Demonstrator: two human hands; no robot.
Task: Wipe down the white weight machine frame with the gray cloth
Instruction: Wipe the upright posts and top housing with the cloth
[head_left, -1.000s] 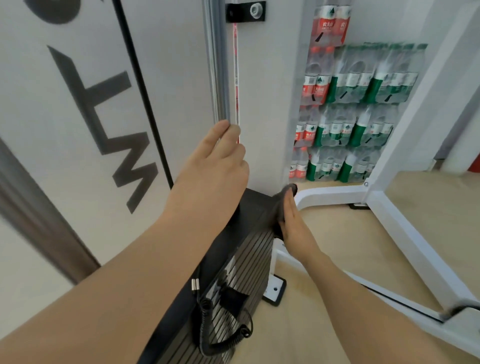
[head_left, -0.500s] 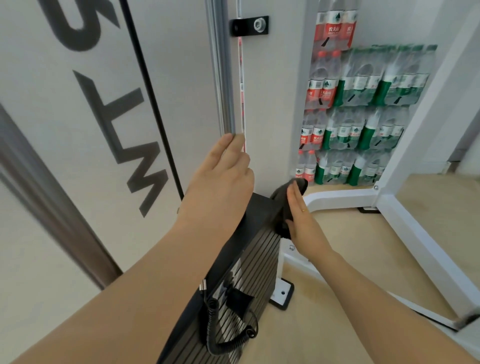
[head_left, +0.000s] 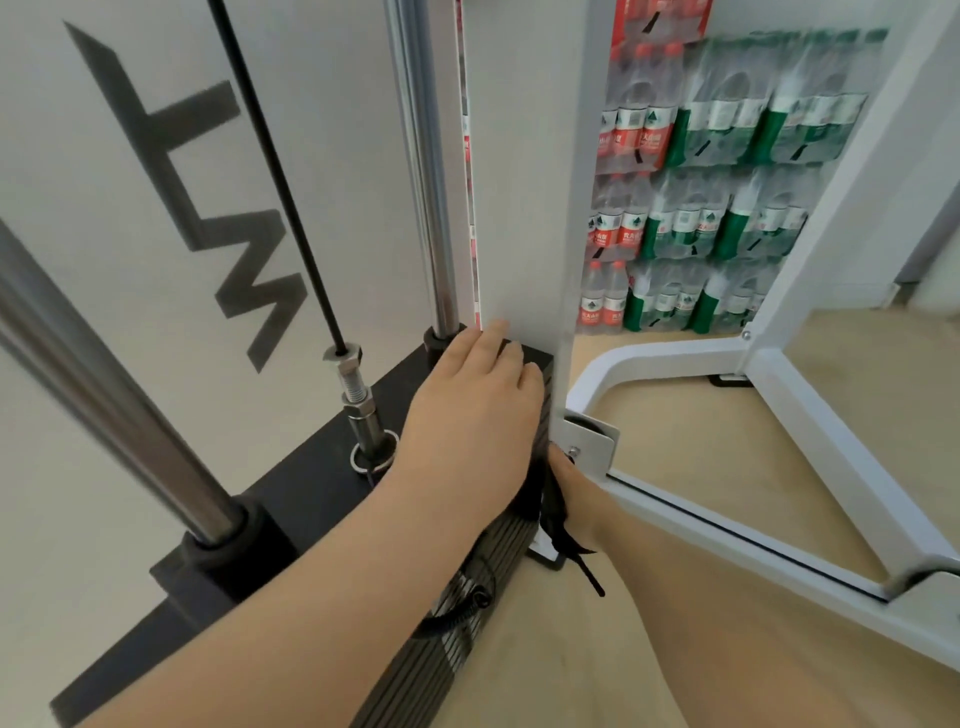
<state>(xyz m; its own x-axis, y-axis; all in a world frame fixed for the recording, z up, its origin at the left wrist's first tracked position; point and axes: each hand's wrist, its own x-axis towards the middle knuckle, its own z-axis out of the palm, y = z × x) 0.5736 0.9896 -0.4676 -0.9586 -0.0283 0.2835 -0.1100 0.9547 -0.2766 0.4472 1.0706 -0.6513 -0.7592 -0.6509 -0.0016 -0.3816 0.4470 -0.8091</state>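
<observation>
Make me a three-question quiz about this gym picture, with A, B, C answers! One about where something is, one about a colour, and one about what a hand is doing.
1. Where does the left hand rest?
A. on the black weight stack
B. on the floor
C. on the bottles

2. What colour is the machine frame?
A. red
B. white
C. green

3. How do the left hand's fingers lie?
A. curled in a fist
B. pinching a bottle
C. straight and flat

Answers: 1 A, the palm lies on the stack's top plate. 2 B, its bars are white. 3 C, the fingers are stretched out.
</observation>
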